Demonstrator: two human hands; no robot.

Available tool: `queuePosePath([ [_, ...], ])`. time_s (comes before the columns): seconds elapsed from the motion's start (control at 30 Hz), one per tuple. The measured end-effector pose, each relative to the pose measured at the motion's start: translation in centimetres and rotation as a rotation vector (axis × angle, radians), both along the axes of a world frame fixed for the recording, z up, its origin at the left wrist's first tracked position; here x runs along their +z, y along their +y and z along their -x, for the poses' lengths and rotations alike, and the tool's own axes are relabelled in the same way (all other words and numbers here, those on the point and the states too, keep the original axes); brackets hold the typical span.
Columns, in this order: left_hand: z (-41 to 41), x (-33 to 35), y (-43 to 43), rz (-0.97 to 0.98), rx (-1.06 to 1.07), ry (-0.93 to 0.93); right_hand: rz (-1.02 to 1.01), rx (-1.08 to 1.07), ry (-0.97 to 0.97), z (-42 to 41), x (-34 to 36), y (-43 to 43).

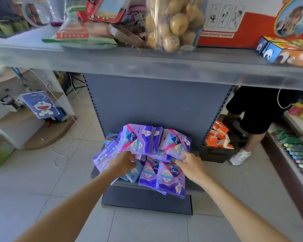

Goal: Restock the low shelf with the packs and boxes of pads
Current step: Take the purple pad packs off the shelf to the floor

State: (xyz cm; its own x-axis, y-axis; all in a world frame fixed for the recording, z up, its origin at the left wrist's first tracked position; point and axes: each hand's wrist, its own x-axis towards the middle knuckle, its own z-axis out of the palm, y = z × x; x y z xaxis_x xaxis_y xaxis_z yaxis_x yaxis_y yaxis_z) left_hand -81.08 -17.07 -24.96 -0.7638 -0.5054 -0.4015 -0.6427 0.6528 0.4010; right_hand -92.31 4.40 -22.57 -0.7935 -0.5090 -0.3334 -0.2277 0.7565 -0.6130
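Several purple Libresse pad packs lie heaped on the low grey shelf (194,187). My left hand (122,163) grips the lower edge of a raised purple pack (136,139) at the back of the pile. My right hand (191,163) pinches the lower corner of another raised purple pack (177,142) beside it. Two more purple packs (170,177) hang over the shelf's front edge, below my hands. Pale blue packs (135,172) and a lilac pack (103,157) lie at the left of the pile.
An upper grey shelf (147,65) with snack bags and toy boxes overhangs close above. A person in black shorts and a white shoe (239,157) stands at the right beside a crate of orange boxes (219,138). Tiled floor surrounds the shelf base.
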Motion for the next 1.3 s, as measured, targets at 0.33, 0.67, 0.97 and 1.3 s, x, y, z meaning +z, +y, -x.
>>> queuePosePath([
  [0.33,3.8,-9.5,-0.5,-0.572,0.678,0.317,-0.058,-0.068,0.009,2.9,-7.9,-6.3],
  [0.67,-2.1,-17.7,-5.1,-0.286,0.724,0.392,-0.102,0.134,0.181,5.7,-11.6,-14.2],
  [0.97,-6.4,-25.3,-9.8,0.511,-0.151,0.029,-0.237,0.312,0.526,11.1,-15.2,-24.9],
  [1.3,-4.4,-27.7,-13.2,0.684,-0.31,-0.04,-0.393,0.363,0.644,13.4,-17.8,-25.2],
])
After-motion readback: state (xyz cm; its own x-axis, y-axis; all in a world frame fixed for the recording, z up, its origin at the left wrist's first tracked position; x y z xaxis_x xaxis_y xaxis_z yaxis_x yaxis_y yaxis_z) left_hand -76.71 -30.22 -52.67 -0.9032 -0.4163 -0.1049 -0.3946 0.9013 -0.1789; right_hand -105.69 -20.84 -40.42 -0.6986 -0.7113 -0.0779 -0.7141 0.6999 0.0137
